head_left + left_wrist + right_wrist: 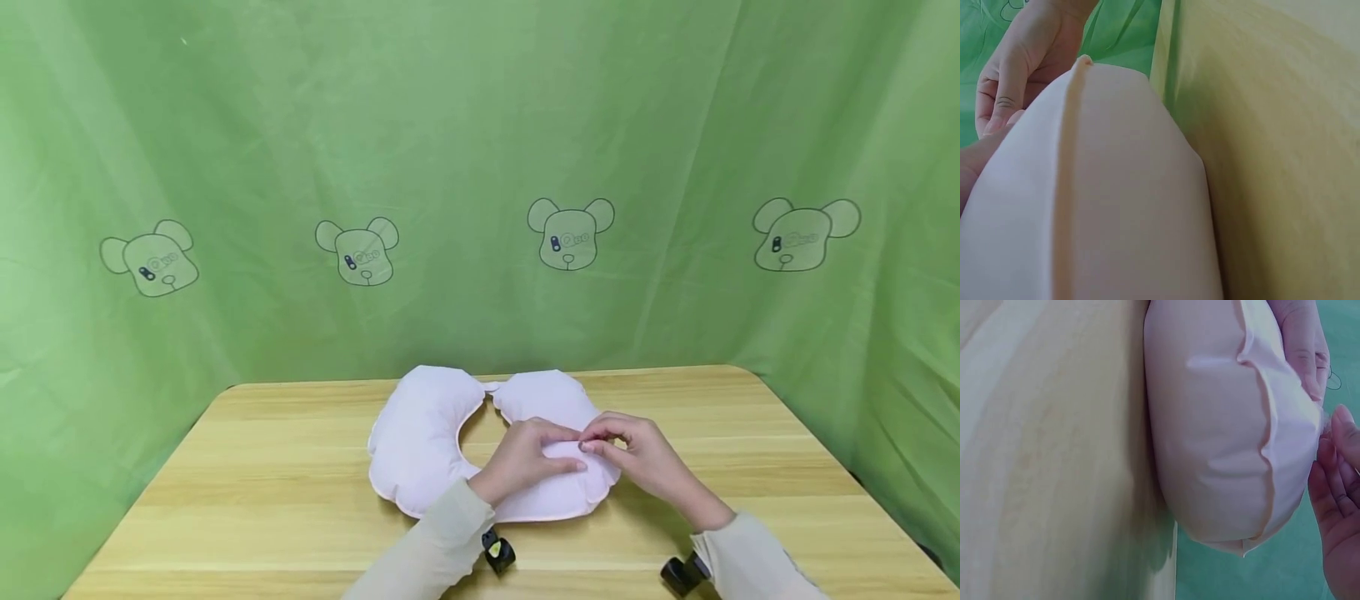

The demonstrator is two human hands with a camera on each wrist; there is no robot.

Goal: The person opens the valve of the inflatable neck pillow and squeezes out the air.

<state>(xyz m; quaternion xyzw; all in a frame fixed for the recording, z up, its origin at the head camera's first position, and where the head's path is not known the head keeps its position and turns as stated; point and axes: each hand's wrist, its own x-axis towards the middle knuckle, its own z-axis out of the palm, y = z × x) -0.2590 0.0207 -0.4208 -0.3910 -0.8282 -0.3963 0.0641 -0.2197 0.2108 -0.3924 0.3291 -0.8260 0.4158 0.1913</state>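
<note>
A pale pink inflated neck pillow (pixel 420 433) lies on the table, its open ends toward the back. My left hand (pixel 528 458) rests on its right arm, index finger and thumb extended and apart on the surface. From the right, my right hand (pixel 637 454) pinches a small clear piece, which looks like the air valve (pixel 1325 422), between thumb and fingertips. The left fingertips lie close beside it. In the left wrist view the pillow's side seam (pixel 1066 187) fills the middle, and the right hand shows beyond it; the pillow hides most of the left hand.
The wooden table (pixel 262 483) has rounded back corners. A green curtain (pixel 465 125) with printed bear heads hangs behind and at both sides. Black wrist devices (pixel 498 552) show below both sleeves. A small tab (pixel 491 387) sits between the pillow's ends.
</note>
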